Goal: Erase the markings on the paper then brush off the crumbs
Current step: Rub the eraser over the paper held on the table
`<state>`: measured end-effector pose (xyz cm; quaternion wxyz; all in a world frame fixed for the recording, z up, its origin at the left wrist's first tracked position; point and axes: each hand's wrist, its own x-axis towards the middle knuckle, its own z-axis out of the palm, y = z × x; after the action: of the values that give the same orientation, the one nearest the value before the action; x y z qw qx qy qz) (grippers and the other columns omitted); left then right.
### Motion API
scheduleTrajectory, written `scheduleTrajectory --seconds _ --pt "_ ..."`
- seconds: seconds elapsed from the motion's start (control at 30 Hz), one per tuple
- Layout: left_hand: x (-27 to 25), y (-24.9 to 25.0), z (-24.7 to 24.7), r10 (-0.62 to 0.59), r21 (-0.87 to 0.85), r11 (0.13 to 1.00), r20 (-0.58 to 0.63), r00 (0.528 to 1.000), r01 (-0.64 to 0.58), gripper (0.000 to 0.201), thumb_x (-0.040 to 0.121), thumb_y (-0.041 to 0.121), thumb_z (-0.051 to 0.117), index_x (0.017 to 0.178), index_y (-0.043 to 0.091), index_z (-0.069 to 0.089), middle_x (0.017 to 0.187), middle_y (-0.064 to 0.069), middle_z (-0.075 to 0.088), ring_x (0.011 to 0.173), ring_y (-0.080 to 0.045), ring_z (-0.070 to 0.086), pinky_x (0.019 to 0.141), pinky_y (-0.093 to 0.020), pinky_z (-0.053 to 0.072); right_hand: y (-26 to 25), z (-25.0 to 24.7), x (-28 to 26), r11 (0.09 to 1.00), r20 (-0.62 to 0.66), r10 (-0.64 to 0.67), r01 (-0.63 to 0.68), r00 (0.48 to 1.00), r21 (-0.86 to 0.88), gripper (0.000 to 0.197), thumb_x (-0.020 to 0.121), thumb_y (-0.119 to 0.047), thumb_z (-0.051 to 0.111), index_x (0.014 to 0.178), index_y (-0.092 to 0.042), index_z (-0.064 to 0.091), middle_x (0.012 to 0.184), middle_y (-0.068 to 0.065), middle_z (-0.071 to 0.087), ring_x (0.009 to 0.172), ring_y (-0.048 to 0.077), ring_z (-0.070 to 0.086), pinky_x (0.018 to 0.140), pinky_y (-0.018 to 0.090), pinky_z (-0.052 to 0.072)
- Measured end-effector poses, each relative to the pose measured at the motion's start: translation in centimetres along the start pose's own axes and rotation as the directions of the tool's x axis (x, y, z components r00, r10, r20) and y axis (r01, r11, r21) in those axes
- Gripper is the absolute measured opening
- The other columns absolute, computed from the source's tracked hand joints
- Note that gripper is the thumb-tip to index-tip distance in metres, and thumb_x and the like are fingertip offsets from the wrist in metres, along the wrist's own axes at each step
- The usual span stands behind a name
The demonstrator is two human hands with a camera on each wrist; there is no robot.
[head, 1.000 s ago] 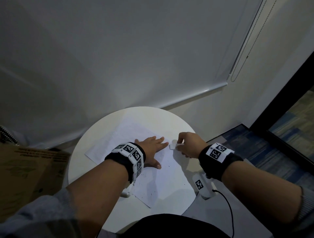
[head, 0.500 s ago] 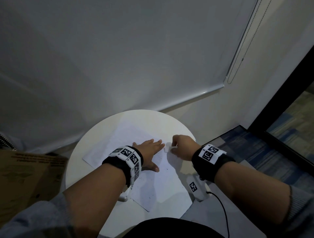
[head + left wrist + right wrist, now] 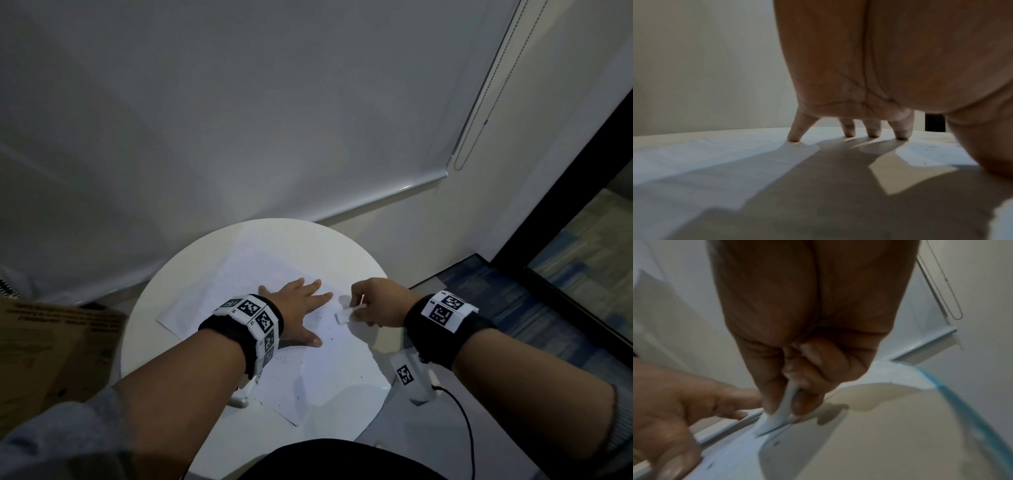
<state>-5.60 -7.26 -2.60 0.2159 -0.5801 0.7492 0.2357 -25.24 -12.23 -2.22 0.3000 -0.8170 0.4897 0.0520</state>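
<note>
Head view shows my right hand [image 3: 373, 303] has lifted the pinched eraser [image 3: 343, 315] just off the paper [image 3: 325, 373] near the table's [image 3: 191, 260] right edge, left hand [image 3: 298, 308] still pressing flat, so brushing crumbs [image 3: 330, 334] likely follows.

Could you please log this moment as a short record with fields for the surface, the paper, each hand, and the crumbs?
surface: round white table
paper: white sheet lying flat on the table
left hand: left hand pressed on the sheet, fingers spread and straight
right hand: right hand pinching a white eraser at the sheet's right edge
crumbs: dark specks scattered on the sheet, not yet brushed off
markings: too faint to tell
</note>
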Motion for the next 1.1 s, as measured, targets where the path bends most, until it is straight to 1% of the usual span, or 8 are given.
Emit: scheduleTrajectory --seconds 0.07,0.23,0.37,0.47,0.57,0.77,0.97,1.1 --pt "0.1 0.3 0.2 -0.015 -0.006 1.000 -0.017 1.000 0.015 0.094 0.086 0.062 0.058 0.153 0.042 -0.005 0.161 0.013 -0.018 0.149 -0.016 -0.012 0.108 -0.073 0.013 0.4 -0.5 0.2 0.999 -0.150 0.034 -0.037 0.988 -0.011 0.009 0.084 -0.018 0.062 0.081 -0.018 0.054 0.067 -0.004 0.059 0.056 0.010 0.055 0.055 0.021 0.039" --pt "0.2 0.3 0.1 -0.015 -0.005 1.000 -0.022 1.000 0.015 0.095 0.086 0.061 0.060 0.153 0.042 -0.005 0.161 0.014 -0.017 0.149 -0.016 -0.012 0.108 -0.074 0.014 0.2 -0.3 0.0 0.999 0.021 -0.022 0.023 1.000 -0.023 0.012 0.083 -0.019 0.064 0.078 -0.022 0.054 0.062 -0.007 0.060 0.042 -0.002 0.051 0.046 0.013 0.036" --pt "0.1 0.3 0.1 -0.016 -0.011 1.000 -0.025 1.000 0.016 0.095 0.086 0.060 0.060 0.153 0.042 -0.005 0.161 0.014 -0.017 0.149 -0.015 -0.013 0.108 -0.074 0.014 0.5 -0.9 0.4 1.000 -0.156 0.027 -0.029 0.987 -0.008 0.007 0.084 -0.018 0.062 0.082 -0.017 0.055 0.063 -0.010 0.053 0.060 0.010 0.054 0.051 0.017 0.037" --pt "0.0 0.1 0.0 -0.004 -0.008 1.000 -0.017 1.000 0.004 0.095 0.087 0.058 0.061 0.153 0.041 -0.005 0.161 0.015 -0.018 0.149 -0.014 -0.014 0.108 -0.073 0.013 0.2 -0.7 0.1 0.999 0.005 -0.021 0.021 1.000 -0.049 0.014 0.084 -0.022 0.063 0.075 -0.023 0.052 0.061 -0.007 0.060 0.044 -0.002 0.050 0.050 0.019 0.037" --pt "-0.3 -0.3 -0.3 0.025 0.004 1.000 0.008 1.000 -0.025 0.094 0.088 0.053 0.063 0.154 0.040 -0.003 0.161 0.015 -0.018 0.149 -0.014 -0.015 0.110 -0.071 0.010 0.2 -0.4 -0.4 0.999 0.092 -0.024 0.027 0.995 -0.037 0.015 0.084 -0.024 0.064 0.077 -0.025 0.052 0.062 -0.005 0.063 0.036 -0.002 0.047 0.046 0.015 0.038" --pt "-0.7 -1.4 -0.5 0.097 0.007 0.995 0.092 0.991 -0.098 0.090 0.090 0.037 0.067 0.154 0.042 0.004 0.161 0.016 -0.014 0.149 -0.014 -0.015 0.117 -0.060 0.001 1.5 -1.0 -0.8 0.993 -0.098 0.009 0.003 0.995 0.121 0.010 0.087 -0.019 0.062 0.084 -0.019 0.053 0.062 -0.004 0.062 0.036 0.000 0.046 0.042 0.012 0.035" --pt "-0.7 -1.2 -0.3 0.078 -0.228 0.968 -0.140 0.987 -0.109 0.064 0.092 0.030 0.064 0.148 0.035 0.033 0.159 0.014 0.023 0.150 -0.011 -0.004 0.119 -0.052 0.001 1.6 -0.2 -1.2 0.999 -0.020 0.002 -0.001 1.000 0.049 0.012 0.086 -0.019 0.063 0.085 -0.021 0.051 0.064 -0.004 0.062 0.035 -0.001 0.046 0.044 0.014 0.034" --pt "-0.8 -0.4 0.0 -0.045 -0.166 0.986 -0.145 0.988 0.021 0.080 0.092 0.046 0.060 0.155 0.027 0.014 0.163 0.005 0.006 0.150 -0.014 -0.005 0.119 -0.053 0.001 1.2 -0.7 -1.1 0.998 -0.031 -0.013 0.015 0.999 0.068 0.010 0.087 -0.019 0.063 0.088 -0.021 0.053 0.064 -0.004 0.062 0.036 0.000 0.045 0.047 0.018 0.039"
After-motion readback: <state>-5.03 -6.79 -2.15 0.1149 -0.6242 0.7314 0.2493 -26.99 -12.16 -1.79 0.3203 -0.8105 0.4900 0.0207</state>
